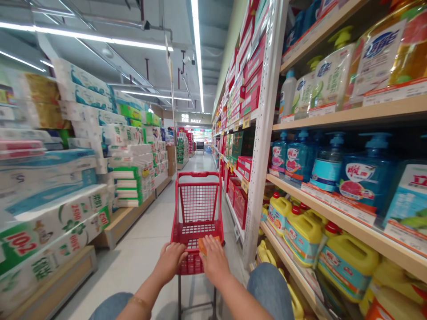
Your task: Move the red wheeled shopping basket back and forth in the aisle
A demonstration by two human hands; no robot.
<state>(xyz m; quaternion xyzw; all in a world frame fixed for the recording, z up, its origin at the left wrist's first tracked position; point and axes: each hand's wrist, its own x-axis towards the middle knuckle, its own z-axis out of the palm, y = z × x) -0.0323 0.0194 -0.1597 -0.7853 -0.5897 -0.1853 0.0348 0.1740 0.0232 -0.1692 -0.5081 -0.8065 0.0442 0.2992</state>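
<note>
In the head view, the red plastic shopping cart with lattice walls (pixel 196 227) stands at the lower centre of the frame, both bare hands at its near edge. The left hand (pixel 172 260) is bent narrowly over that edge, holding the cart. The right hand (pixel 213 258) lies with its fingers fairly straight over a small orange piece (pixel 202 246); whether it grips this or only rests there, I cannot tell.

Guiding the cart well would call for even pressure from both palms and a straight line, since a harder push from the left hand could swing the front toward the white perforated metal upright (pixel 263 133) at right of centre.

The floor (pixel 140 240) is pale, smooth and hard, so the wheels should roll easily. White-and-green paper packs (pixel 66 231) are piled at the lower left. On the right, pale wooden shelves bear blue pump bottles (pixel 358 173) above yellow plastic jugs (pixel 302 235). Long white strip lights (pixel 199 58) cross the ceiling in the upper part.
</note>
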